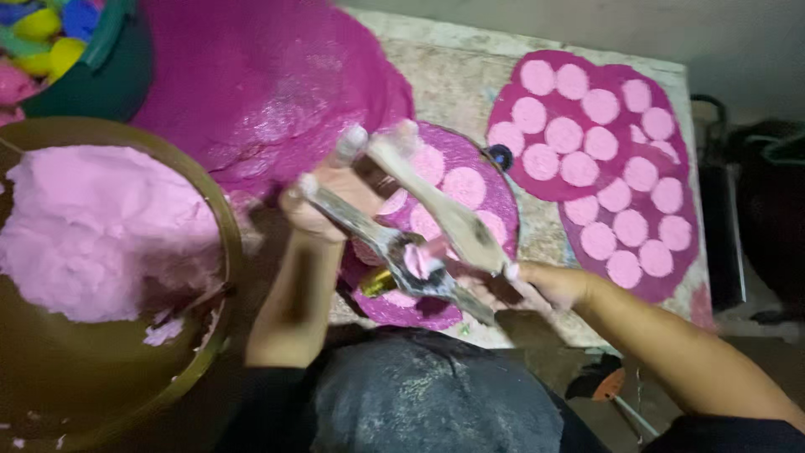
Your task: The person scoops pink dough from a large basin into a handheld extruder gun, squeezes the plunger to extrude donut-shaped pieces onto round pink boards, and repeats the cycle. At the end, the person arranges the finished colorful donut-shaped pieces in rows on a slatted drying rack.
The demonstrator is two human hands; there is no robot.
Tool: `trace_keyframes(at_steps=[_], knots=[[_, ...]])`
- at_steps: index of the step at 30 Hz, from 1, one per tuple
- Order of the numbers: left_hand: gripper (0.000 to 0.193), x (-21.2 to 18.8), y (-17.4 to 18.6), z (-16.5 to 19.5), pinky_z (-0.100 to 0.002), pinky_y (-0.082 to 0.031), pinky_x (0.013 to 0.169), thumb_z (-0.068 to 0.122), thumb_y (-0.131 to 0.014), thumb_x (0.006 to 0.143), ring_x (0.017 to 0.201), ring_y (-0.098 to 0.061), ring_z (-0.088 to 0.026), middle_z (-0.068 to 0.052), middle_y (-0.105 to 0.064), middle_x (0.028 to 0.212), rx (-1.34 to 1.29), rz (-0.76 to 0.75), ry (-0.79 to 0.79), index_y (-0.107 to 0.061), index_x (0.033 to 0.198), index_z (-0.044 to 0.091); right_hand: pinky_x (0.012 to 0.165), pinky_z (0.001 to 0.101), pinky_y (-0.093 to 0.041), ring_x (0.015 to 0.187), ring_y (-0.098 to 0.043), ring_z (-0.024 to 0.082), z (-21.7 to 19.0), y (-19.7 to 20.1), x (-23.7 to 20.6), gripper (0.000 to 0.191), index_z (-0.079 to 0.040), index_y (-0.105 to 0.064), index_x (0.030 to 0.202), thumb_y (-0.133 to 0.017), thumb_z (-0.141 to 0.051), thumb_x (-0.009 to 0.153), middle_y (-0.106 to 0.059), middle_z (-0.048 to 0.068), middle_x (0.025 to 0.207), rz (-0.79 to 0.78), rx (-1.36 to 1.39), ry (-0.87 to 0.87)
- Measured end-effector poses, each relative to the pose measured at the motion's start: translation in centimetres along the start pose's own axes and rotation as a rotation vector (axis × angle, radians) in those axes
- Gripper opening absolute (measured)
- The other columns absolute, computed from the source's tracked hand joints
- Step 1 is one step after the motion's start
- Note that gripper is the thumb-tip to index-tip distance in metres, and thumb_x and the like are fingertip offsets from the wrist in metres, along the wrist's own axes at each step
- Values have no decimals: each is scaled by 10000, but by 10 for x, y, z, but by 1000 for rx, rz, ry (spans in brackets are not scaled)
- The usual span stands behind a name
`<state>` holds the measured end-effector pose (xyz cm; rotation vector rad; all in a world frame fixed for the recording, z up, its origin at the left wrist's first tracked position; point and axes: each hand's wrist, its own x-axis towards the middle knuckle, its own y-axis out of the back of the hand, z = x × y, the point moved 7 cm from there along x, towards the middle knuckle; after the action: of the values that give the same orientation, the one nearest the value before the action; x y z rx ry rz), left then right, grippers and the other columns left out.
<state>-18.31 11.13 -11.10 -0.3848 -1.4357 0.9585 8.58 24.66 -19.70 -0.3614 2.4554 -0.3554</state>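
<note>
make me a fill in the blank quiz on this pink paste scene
1. The big bowl on the left holds a mound of ___ paste.
2. The left hand holds a metal ___ with a ring-shaped end.
3. The right hand holds a flat ___ stick.
4. The pale discs on the magenta sheets are ___ in shape.

Missing words: pink; mould; wooden; round

pink dough in brown tub at 9 o'clock, coloured lumps in green bucket at 11, pink discs on mats at 2.
</note>
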Motion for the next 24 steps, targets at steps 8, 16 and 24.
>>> trace_keyframes(at_steps=[8, 16, 24], knots=[[410, 89, 8, 163, -388, -401, 1039, 242, -629, 857, 1086, -518, -226, -58, -552, 1100, 386, 160, -67, -560, 1241, 116, 1131, 433, -405, 1438, -479, 317, -203, 13, 61, 1012, 51, -287, 1562, -214, -760, 961, -468, 221, 1551, -50, -447, 122], [340, 82, 91, 218, -383, -443, 1050, 287, -585, 810, 1019, -577, -200, -18, -581, 1023, 142, 252, -271, -513, 1122, 171, 1023, 408, -508, 1170, -645, 274, -218, 64, 132, 1018, -10, -460, 1463, -284, -799, 844, -635, 151, 1352, 360, -392, -280], [270, 41, 145, 229, -377, -450, 1011, 324, -544, 874, 977, -575, -209, -18, -585, 969, 36, 181, -268, -534, 1088, 160, 653, 389, -488, 742, -554, 195, -202, 39, 184, 853, 4, -670, 1070, -309, -755, 924, -633, 75, 808, 453, -590, -164]])
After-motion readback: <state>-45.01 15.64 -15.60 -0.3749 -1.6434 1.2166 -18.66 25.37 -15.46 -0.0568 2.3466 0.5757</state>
